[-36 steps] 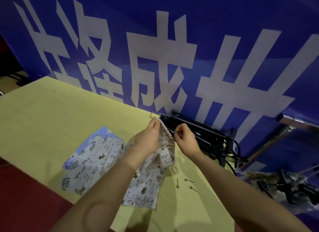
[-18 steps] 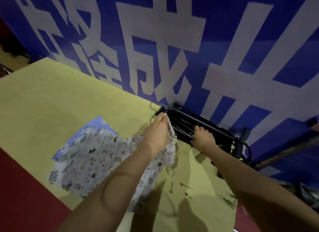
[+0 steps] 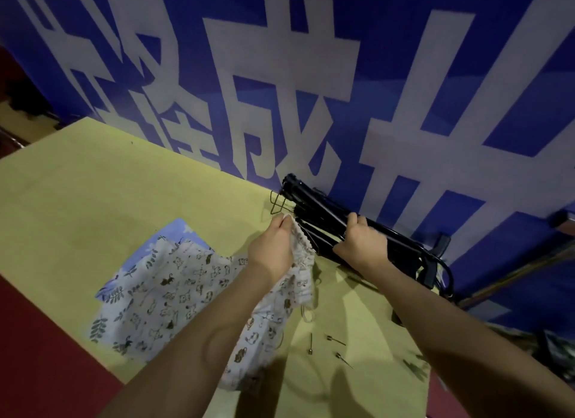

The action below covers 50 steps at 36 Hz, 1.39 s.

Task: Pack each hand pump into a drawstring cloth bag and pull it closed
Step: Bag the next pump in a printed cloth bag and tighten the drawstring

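- Since the picture a second ago, the right hand (image 3: 362, 242) has let go of the drawstring at the bag's mouth and gone over to the stack of black hand pumps (image 3: 329, 221), where its fingers are curled over one pump's barrel in a full grip.
- Left hand (image 3: 273, 249) pinches the gathered mouth of the drawstring cloth bag (image 3: 273, 315) between thumb and fingers, holding it raised; the rest of that bag hangs down under the forearm and drapes onto the surface (image 3: 93, 184).
- Relative to the right grip, the bag mouth is just beside it on the left hand's side, near but not touching the pump stack as far as I can tell.
- More printed bags (image 3: 149, 293) lie flat on the surface, below and outward of the left grip, with a blue one partly showing underneath.
- Three small inflation needles (image 3: 326, 346) lie loose on the surface, nearer the person than both grips.
- Progress, as I judge it: early in this cycle. The bag is held ready and a pump is grasped, but no pump is inside a bag yet and no cord is pulled closed. No packed bag is in sight, and several pumps are stacked, so most of the job looks left.
- Writing: the blue banner (image 3: 311, 75) behind the surface bears large white Chinese characters; one reads as 成, the others are cropped. The bag print shows small animals and leaves, with no readable label. No brand is legible on the pumps.
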Tool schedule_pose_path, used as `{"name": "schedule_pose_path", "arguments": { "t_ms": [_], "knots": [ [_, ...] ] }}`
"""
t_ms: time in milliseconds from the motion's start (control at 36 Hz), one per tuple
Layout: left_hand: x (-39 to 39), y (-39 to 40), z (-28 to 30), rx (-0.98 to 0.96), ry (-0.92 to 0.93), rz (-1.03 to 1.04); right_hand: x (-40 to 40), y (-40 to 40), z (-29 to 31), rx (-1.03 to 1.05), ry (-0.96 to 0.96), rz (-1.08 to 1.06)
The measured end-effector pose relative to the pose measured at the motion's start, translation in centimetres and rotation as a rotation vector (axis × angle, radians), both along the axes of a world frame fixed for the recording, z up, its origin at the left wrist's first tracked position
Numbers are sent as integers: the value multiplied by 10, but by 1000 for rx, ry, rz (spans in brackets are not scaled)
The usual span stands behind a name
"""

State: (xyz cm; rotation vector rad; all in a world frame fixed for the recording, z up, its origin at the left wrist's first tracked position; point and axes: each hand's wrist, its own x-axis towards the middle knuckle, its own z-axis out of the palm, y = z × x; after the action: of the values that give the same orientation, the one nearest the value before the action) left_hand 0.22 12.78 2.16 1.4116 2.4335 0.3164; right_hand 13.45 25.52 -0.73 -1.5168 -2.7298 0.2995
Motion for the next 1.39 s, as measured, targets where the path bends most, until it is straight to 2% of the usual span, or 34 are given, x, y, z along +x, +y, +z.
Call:
{"name": "schedule_pose_path", "arguments": {
  "t_ms": [111,333,500,694,806,889,1000,1083,1194,1278,1333,1389],
  "knots": [
    [2,-11,4,62,3,24,5,-11,21,36,65,-19],
    [11,-27,25,91,-116,82,32,-39,59,99,173,-31],
    [11,-41,30,166,-233,122,55,-62,65,82,284,-26],
    [10,-59,43,231,-277,82,82,-89,67,95,349,-28],
    [3,-68,44,211,-321,-21,96,-97,62,139,257,-17],
    [-1,-72,47,183,-241,-58,100,-105,59,167,141,19],
    [4,-75,56,168,-193,50,98,-114,55,193,10,72],
    [6,-80,59,127,-148,156,95,-119,54,204,-6,103],
    [2,-82,47,276,-135,256,92,-122,51,184,41,94],
    [0,-78,41,429,-303,365,93,-121,47,155,111,53],
    [-1,-76,40,530,-413,366,95,-120,46,136,153,24],
    [-2,-74,40,562,-375,290,95,-118,45,123,194,-7]
  ]
}}
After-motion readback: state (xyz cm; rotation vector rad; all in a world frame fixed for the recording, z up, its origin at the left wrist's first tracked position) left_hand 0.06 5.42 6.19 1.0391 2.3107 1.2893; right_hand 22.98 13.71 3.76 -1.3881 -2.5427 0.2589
